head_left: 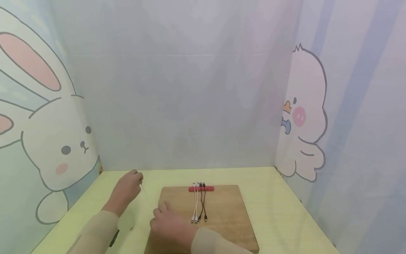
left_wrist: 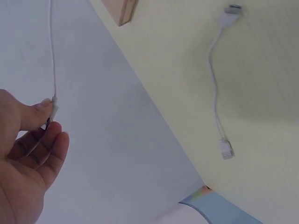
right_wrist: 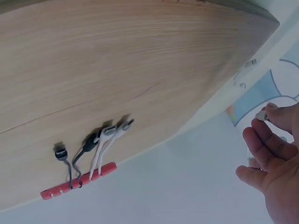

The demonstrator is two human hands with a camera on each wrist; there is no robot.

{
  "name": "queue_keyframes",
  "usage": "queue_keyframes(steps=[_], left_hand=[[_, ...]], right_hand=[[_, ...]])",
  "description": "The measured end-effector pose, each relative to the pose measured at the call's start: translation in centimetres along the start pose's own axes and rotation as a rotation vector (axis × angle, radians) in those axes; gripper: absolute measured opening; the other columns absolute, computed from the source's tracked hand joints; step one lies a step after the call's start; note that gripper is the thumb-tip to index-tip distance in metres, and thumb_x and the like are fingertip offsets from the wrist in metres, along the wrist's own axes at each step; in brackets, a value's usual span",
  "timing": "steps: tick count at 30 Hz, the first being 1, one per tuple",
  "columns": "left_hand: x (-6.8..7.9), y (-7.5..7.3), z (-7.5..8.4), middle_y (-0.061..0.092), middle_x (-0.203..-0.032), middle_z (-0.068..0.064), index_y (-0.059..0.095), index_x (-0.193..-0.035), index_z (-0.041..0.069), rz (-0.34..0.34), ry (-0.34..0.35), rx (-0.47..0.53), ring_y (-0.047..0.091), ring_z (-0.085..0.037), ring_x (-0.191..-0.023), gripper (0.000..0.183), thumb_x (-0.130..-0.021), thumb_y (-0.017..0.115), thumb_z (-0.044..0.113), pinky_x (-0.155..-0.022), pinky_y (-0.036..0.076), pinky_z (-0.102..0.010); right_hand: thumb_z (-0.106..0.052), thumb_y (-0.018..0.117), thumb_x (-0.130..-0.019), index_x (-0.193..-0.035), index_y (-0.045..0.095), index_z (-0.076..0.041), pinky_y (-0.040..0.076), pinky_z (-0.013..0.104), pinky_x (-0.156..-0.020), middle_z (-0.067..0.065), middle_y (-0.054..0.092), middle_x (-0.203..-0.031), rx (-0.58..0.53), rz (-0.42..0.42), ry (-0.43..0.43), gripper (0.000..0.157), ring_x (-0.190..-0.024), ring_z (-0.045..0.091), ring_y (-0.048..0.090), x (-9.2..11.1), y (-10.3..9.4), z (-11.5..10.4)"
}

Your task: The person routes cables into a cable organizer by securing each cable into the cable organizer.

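My left hand [head_left: 125, 190] is raised above the table's left side and pinches one end of a thin white cable [left_wrist: 52, 60] between thumb and fingers. My right hand [head_left: 172, 225], over the wooden board's left part, pinches a small white connector [right_wrist: 262, 115] with thumb and forefinger. Whether both ends belong to the same cable cannot be told. At the board's far edge lies a red cable holder [head_left: 210, 188]. Two white cables [head_left: 195, 204] and two black cables [head_left: 203, 204] sit across it, their connectors toward me.
A wooden board [head_left: 228, 218] lies on the pale yellow table [head_left: 272, 204]. Another short white cable [left_wrist: 213, 79] rests on the table in the left wrist view. A dark object [head_left: 114, 238] shows beside the left sleeve. Curtains with cartoon animals surround the table.
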State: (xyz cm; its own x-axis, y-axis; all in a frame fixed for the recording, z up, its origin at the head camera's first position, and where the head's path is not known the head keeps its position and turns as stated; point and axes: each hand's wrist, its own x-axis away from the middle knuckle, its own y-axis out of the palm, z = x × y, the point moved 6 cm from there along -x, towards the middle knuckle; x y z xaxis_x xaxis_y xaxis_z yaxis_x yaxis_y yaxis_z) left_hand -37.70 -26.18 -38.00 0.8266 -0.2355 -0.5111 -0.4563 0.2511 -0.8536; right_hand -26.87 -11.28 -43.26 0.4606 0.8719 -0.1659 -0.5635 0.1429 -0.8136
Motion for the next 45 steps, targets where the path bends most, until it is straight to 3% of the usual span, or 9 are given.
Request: queue_keyframes(steps=[7,12,23,30,40,45], left_hand=[[-2.5,0.0,3.5,0.059,-0.080,-0.006,0.067,-0.086,0.000,0.045,0.050,0.057,0.061,-0.023,-0.074,0.007,-0.081,0.068,-0.005,-0.067,0.053,-0.036],[-3.6,0.5,6.0,0.059,-0.082,-0.005,0.069,-0.087,0.002,0.039,0.058,0.069,0.061,-0.023,-0.077,0.009,-0.080,0.069,-0.005,-0.070,0.054,-0.035],[-4.8,1.0,10.3,0.062,-0.087,-0.004,0.072,-0.092,0.004,0.053,0.051,0.161,0.064,-0.024,-0.085,0.014,-0.083,0.066,-0.006,-0.076,0.055,-0.036],[-5.3,1.4,12.7,0.061,-0.084,-0.005,0.072,-0.090,0.004,0.084,0.117,0.201,0.064,-0.022,-0.083,0.015,-0.084,0.065,-0.007,-0.074,0.055,-0.035],[-6.1,3.4,16.3,0.063,-0.088,-0.005,0.073,-0.096,0.005,0.020,0.124,0.255,0.066,-0.020,-0.087,0.016,-0.091,0.059,-0.002,-0.075,0.056,-0.031],[-6.6,4.8,17.7,0.063,-0.091,-0.004,0.073,-0.095,0.005,0.028,0.114,0.260,0.066,-0.020,-0.088,0.017,-0.091,0.058,-0.002,-0.075,0.056,-0.030]], right_hand=[[-0.021,0.056,-0.098,-0.101,0.068,-0.031,0.039,0.040,-0.112,-0.005,0.062,-0.113,-0.037,-0.053,0.046,0.016,-0.114,0.015,0.056,1.4,0.8,1.6],[-0.022,0.059,-0.095,-0.097,0.068,-0.030,0.042,0.041,-0.110,-0.005,0.063,-0.108,-0.054,-0.034,0.064,0.013,-0.109,0.016,0.059,2.8,1.5,2.4],[-0.021,0.062,-0.094,-0.106,0.068,-0.024,0.044,0.045,-0.107,-0.003,0.063,-0.107,-0.093,-0.033,0.157,0.014,-0.110,0.017,0.059,5.8,2.6,4.6],[-0.015,0.069,-0.089,-0.104,0.069,-0.024,0.047,0.044,-0.104,-0.004,0.063,-0.100,-0.055,-0.015,0.209,0.018,-0.103,0.015,0.060,7.4,3.2,5.6],[-0.019,0.065,-0.092,-0.107,0.070,-0.022,0.048,0.048,-0.101,-0.001,0.065,-0.102,-0.066,-0.031,0.237,0.016,-0.103,0.019,0.062,9.7,4.8,6.3],[-0.022,0.069,-0.089,-0.109,0.070,-0.023,0.046,0.048,-0.104,-0.002,0.066,-0.108,-0.075,-0.066,0.277,0.020,-0.107,0.018,0.061,10.8,5.9,6.8]])
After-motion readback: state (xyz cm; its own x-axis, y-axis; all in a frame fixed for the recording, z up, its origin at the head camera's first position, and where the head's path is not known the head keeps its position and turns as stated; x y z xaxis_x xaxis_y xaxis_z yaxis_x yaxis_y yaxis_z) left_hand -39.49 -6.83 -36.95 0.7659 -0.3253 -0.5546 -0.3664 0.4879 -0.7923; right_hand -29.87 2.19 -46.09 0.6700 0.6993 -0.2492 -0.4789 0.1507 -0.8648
